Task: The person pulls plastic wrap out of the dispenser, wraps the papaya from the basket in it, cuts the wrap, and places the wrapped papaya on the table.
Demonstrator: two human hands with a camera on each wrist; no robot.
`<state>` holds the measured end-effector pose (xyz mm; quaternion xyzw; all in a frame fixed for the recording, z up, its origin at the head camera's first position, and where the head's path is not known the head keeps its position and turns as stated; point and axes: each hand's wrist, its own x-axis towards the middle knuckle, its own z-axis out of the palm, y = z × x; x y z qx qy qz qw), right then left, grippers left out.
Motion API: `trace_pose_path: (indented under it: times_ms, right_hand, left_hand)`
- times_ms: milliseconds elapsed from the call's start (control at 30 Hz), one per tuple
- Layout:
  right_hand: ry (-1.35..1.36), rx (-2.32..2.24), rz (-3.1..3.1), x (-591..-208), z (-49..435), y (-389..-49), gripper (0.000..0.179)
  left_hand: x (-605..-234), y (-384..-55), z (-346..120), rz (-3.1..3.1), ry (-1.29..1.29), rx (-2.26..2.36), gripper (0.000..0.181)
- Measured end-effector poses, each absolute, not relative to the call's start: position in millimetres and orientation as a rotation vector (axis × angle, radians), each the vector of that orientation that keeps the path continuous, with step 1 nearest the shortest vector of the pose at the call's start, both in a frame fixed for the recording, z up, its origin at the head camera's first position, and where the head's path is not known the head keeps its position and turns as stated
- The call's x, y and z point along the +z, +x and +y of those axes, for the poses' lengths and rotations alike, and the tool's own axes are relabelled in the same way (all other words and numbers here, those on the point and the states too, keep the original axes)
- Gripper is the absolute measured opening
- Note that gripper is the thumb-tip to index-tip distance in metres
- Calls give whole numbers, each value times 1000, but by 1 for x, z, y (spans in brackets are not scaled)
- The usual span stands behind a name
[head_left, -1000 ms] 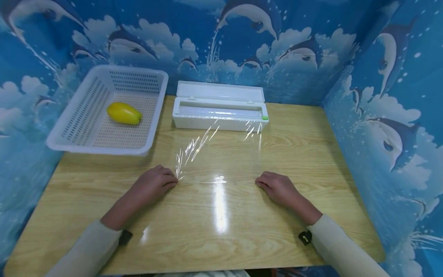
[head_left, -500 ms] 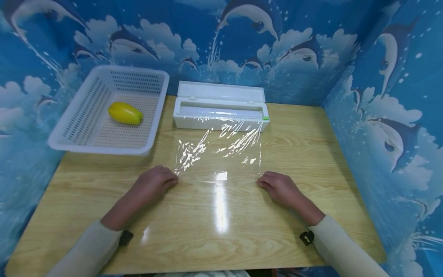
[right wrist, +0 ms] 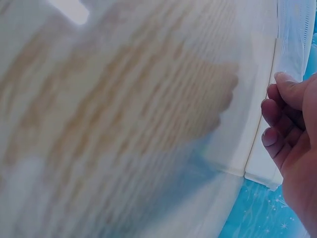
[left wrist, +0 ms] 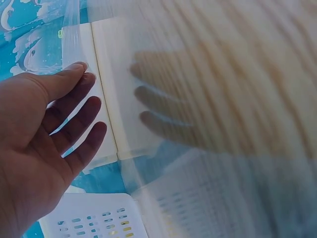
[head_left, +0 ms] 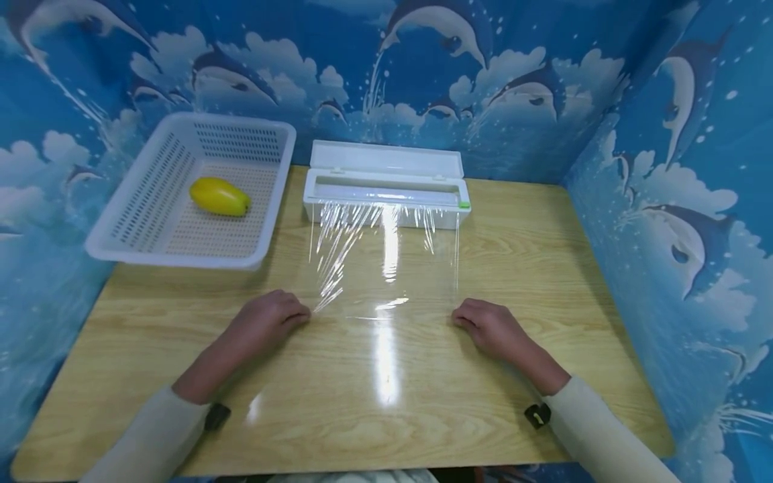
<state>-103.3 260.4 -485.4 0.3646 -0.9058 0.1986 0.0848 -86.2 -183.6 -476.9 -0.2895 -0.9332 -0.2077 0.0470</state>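
Observation:
A sheet of clear cling film (head_left: 362, 268) stretches toward me from a white dispenser box (head_left: 386, 177) whose lid (head_left: 386, 159) stands raised. At its near left corner my left hand (head_left: 272, 315) pinches the film. My right hand (head_left: 488, 327) pinches the near right corner. In the left wrist view, the thumb and index finger of the left hand (left wrist: 44, 129) meet on the film while the other fingers are spread. The right wrist view shows the thumb of the right hand (right wrist: 299, 124) against its index finger on the film edge.
At the back left a white perforated basket (head_left: 181, 260) holds a yellow fruit (head_left: 219, 196). The wooden table (head_left: 338, 429) is glossy and meets blue dolphin-print walls (head_left: 338, 40) at the back and sides. A green piece (head_left: 464, 204) sits on the dispenser's right end.
The film's crinkles and glare have shifted; half a second ago it looked more rumpled, now its folds run straighter. My right hand has edged slightly right, while the left hand stays nearly put.

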Motion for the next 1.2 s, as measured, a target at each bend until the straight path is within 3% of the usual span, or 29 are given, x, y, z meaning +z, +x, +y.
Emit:
trace_pose_path:
  times_ms: [1200]
  right_hand:
    - [1098, 513, -2752, -490, 257, -104, 5]
  left_hand:
    - [-477, -84, -181, -2933, -826, -603, 9]
